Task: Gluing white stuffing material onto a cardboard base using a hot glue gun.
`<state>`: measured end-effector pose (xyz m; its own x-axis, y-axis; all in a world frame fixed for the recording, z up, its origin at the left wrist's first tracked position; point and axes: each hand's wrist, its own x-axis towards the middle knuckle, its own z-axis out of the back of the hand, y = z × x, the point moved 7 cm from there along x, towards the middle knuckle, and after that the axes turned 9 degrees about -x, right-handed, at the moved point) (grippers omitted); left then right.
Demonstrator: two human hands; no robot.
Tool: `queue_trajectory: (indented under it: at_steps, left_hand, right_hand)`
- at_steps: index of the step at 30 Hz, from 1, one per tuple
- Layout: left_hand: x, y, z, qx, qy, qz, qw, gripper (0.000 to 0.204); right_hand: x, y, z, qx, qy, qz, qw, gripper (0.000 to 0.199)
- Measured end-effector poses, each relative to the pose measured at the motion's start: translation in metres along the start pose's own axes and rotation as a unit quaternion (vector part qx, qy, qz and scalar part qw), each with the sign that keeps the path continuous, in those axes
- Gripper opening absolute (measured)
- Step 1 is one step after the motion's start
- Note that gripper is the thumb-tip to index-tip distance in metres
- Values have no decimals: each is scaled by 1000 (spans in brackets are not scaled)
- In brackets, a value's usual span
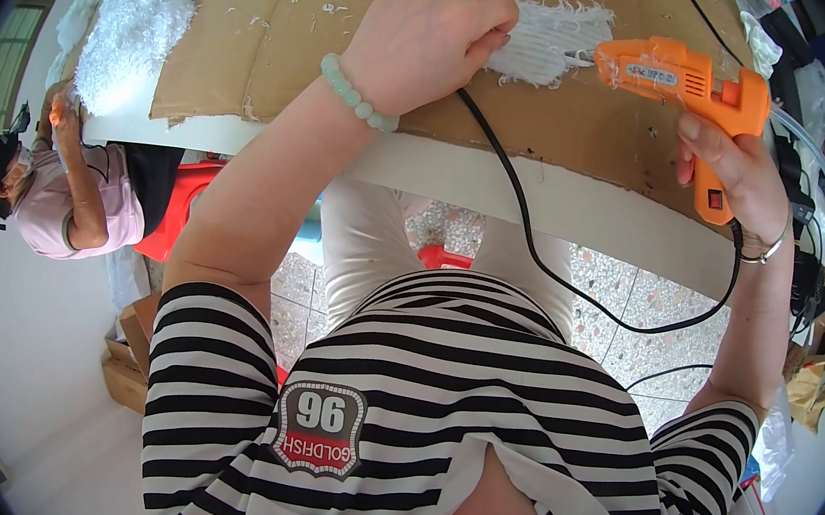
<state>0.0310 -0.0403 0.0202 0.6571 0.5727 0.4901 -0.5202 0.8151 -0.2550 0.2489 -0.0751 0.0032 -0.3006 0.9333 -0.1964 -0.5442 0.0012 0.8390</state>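
Note:
My right hand is wrapped round the handle of an orange hot glue gun, its metal nozzle pointing left. The nozzle tip meets the right edge of a white shaggy fabric piece lying on brown cardboard. At the left end of that piece, my left hand is closed with bent fingers pinching it; the fingertips are partly hidden. The gun's black cord loops from the handle base over the table edge and back up beneath my left hand.
White shaggy strips are heaped at the left of the table. A person in a pink top sits there, holding something orange. Plastic bags and black cables crowd the right side. Cardboard boxes stand on the floor.

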Motion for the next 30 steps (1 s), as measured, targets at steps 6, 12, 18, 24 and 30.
queue_trajectory:
  at_steps: [6, 12, 18, 24, 30]
  left_hand:
    - [4, 14, 2, -109, -17, 71, 991, 15]
    - [3, -20, 0, -8, -20, 4, 1000, 27]
    - [2, -19, -13, -6, 20, -17, 1000, 27]
    - [-1, -15, -14, -3, 21, -2, 1000, 27]
    - [-2, -10, -9, -7, 23, 26, 999, 28]
  right_hand:
    - [3, 4, -8, 39, -20, -11, 999, 28]
    - [15, 5, -20, -17, 58, -7, 998, 23]
    - [19, 10, -25, -68, 36, 43, 996, 29]
    - [21, 5, -26, -129, 67, 0, 989, 31]
    - [19, 7, -33, -156, 90, -30, 983, 31]
